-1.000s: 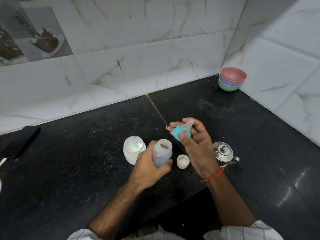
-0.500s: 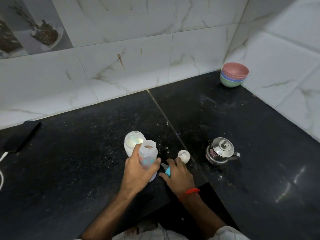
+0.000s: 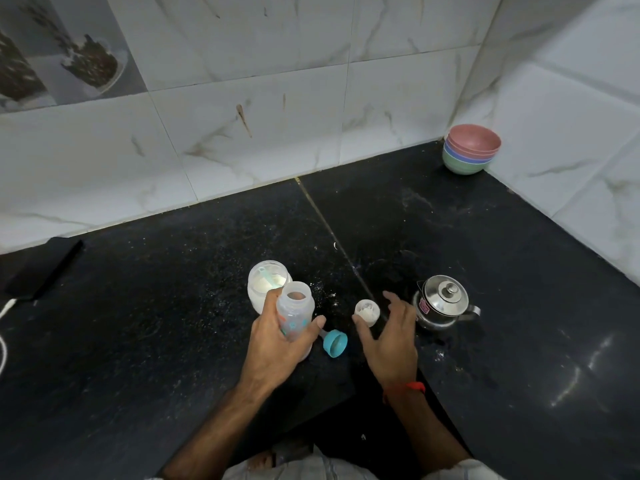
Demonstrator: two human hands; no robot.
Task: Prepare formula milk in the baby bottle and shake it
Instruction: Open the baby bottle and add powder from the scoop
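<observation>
My left hand (image 3: 277, 344) grips a clear baby bottle (image 3: 295, 311) with its mouth uncovered, standing on the black counter (image 3: 173, 341). Right behind it stands an open jar of white formula powder (image 3: 266, 284) with a pale scoop inside. The teal teat cap (image 3: 335, 342) lies on its side on the counter between my hands. My right hand (image 3: 389, 336) hovers open, fingers spread, between a small white lid (image 3: 367, 311) and a steel kettle (image 3: 443, 303). It holds nothing.
Stacked coloured bowls (image 3: 471, 154) sit in the far right corner by the tiled walls. A dark flat object (image 3: 41, 268) and a white cable (image 3: 5, 327) lie at the left. Powder specks dot the counter around the jar.
My right hand held the teal teat cap up a second ago, lowered it to the counter and let it go. It now hovers open further right. My left hand lowered the bottle.
</observation>
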